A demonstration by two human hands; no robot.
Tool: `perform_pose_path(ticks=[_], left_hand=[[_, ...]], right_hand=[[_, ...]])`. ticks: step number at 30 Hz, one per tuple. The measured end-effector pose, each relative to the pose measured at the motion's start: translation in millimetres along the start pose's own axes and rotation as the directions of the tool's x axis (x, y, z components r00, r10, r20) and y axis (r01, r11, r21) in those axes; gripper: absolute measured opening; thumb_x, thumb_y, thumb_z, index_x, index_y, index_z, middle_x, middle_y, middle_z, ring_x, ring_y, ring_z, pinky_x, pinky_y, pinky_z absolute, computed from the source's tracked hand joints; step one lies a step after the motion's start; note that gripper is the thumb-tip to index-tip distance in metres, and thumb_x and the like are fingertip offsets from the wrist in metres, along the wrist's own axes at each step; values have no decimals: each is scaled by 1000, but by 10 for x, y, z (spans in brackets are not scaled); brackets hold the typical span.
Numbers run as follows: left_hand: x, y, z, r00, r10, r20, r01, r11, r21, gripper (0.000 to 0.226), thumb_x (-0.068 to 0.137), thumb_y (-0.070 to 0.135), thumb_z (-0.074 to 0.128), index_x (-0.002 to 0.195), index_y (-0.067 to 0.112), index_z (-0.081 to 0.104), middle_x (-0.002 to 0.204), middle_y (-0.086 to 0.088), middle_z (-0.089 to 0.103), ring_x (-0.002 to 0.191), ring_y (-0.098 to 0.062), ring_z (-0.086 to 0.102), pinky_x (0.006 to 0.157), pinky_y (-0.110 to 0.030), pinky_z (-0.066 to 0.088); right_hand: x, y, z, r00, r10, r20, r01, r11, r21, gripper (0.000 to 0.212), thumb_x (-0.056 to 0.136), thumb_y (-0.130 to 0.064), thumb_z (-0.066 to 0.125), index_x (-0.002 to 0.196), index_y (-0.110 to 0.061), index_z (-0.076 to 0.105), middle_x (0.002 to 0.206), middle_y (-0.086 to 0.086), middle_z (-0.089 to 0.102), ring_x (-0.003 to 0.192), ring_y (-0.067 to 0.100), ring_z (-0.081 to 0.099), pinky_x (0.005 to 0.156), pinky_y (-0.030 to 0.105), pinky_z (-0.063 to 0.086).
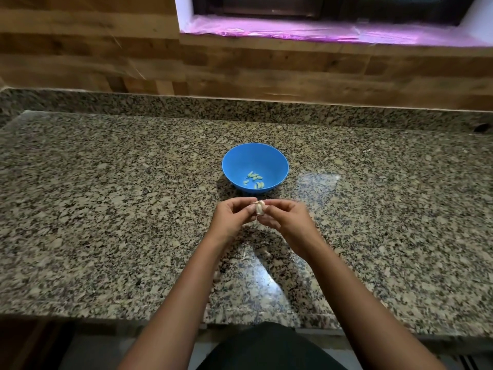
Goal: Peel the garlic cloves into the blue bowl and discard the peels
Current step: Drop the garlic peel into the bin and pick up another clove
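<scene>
Garlic [259, 208], one piece with pale skin, sits pinched between the fingertips of both hands. Left hand [231, 218] and right hand [286, 218] curl closed around it, just short of the blue bowl [277, 161]. Roughly ten peeled cloves [254, 179] lie inside the bowl, beyond the fingers.

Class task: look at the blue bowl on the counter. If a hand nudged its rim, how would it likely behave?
The blue bowl looks like thin plastic holding only a few peeled cloves, so it is probably light. On the glossy granite counter it would likely slide. Its narrow base suggests it might tip.
</scene>
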State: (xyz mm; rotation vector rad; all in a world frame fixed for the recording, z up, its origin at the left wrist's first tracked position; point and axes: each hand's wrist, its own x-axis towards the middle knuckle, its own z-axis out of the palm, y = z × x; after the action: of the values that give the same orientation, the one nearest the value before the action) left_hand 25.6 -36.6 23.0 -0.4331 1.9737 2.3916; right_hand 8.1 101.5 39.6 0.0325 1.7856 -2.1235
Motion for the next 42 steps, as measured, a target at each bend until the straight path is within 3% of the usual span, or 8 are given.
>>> perform_pose_path(ticks=[10, 14, 19, 24, 31, 33, 36, 42], left_hand=[[-38, -228, -148, 942, -274, -195, 198, 920, -338, 33, 93, -14, 36, 123, -6, 50, 129, -24, 50, 93, -22, 62, 74, -28, 54], [-52, -164, -155, 941, -285, -184, 161, 852, -498, 35, 92, -15, 39, 124, -6, 50, 128, -25, 49, 105, -28, 59, 88, -31, 48], [-89, -139, 12, 952, -272, -138, 143, 798, -586, 36, 92, -12, 43, 126, -3, 48, 110, -23, 59, 93, -23, 63, 65, -20, 57], [-109, -184, 171, 953, -278, -125, 131, 743, -657, 41, 89, -13, 48, 128, -3, 45, 99, -19, 62, 89, -18, 63, 77, -25, 54], [-182, -207, 315, 964, -255, -74, 147, 745, -651, 30, 96, -7, 37, 123, -1, 47, 133, -24, 48, 122, -29, 52, 94, -33, 45], [-200, -253, 290, 977, -200, -78, 136, 856, -499, 22, 97, 0, 41, 115, 6, 53, 130, -17, 52, 122, -27, 52, 96, -33, 45], [-257, -360, 212, 996, 37, -78, -25, 989, 144, 19, 97, 13, 48, 110, 20, 60, 125, -4, 58, 109, -17, 57, 88, -23, 48], [-256, -709, 53, 910, 276, 309, -407, 453, 793, 36, 100, 25, 42, 133, 14, 51, 141, -3, 47, 136, -15, 35, 112, -29, 26]], right_hand=[[254, 325, 74, 990, -16, -142, -72, 802, -593, 8, 86, -7, 61, 92, -8, 67, 88, 10, 70, 80, 22, 68, 79, 40, 57], [144, 317, 159, 994, -89, -67, 32, 802, -597, 11, 85, -14, 66, 95, -9, 67, 87, 3, 69, 76, 15, 65, 73, 33, 57], [-52, 296, 223, 988, -132, 83, 156, 827, -540, 10, 79, -9, 73, 85, -14, 67, 75, -4, 66, 68, 6, 62, 67, 20, 54], [-94, 359, 178, 987, -157, -22, 120, 833, -541, 17, 83, -8, 69, 74, -21, 62, 74, 0, 66, 68, 14, 65, 66, 30, 57], [-173, 433, 15, 985, -28, -173, -37, 930, -365, 5, 85, -11, 66, 83, -10, 61, 75, 7, 64, 64, 18, 60, 59, 35, 53], [-186, 355, -62, 981, 5, -195, -72, 938, -340, 6, 86, -9, 64, 89, -7, 58, 81, 11, 64, 69, 21, 61, 69, 40, 55], [-171, 214, -230, 987, 42, -157, -96, 928, -359, 9, 86, -3, 62, 94, -3, 59, 85, 12, 66, 71, 21, 64, 72, 37, 56], [-66, 179, -363, 996, -4, -88, -65, 645, -761, 3, 83, -8, 67, 86, -8, 69, 83, 11, 70, 78, 24, 68, 78, 40, 57]])
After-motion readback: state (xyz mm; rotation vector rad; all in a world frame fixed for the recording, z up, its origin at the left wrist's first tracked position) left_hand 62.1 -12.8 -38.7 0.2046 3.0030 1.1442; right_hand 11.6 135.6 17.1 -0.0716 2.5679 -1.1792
